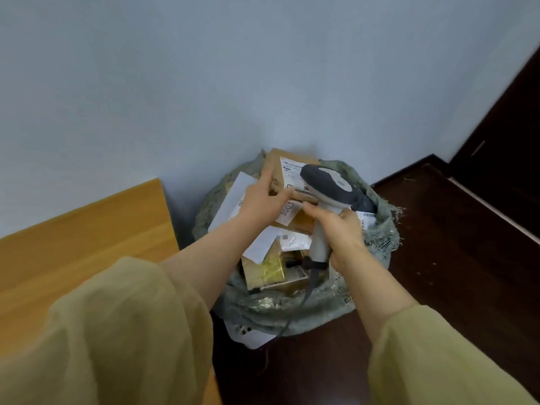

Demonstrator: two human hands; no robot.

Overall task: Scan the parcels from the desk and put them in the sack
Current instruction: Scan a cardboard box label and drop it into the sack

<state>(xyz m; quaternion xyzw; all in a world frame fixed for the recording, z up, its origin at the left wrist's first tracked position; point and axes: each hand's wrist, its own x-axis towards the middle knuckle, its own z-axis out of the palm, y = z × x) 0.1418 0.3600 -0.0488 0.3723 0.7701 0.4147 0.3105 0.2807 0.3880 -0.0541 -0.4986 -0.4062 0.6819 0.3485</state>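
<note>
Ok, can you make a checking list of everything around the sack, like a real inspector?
Surface: orange-brown wooden desk at left; dark brown floor.
Job's things: grey-green woven sack, open, parcels inside; brown cardboard parcel with white label over the pile; shiny gold parcel lower down; grey-and-white handheld scanner.
Clutter: white sheet poking from under the sack.
Hands: left hand holds the cardboard parcel; right hand grips the scanner's handle.
Cables: dark cable hanging from the scanner.
Surroundings: pale blue-grey wall; dark wooden panel at right.
</note>
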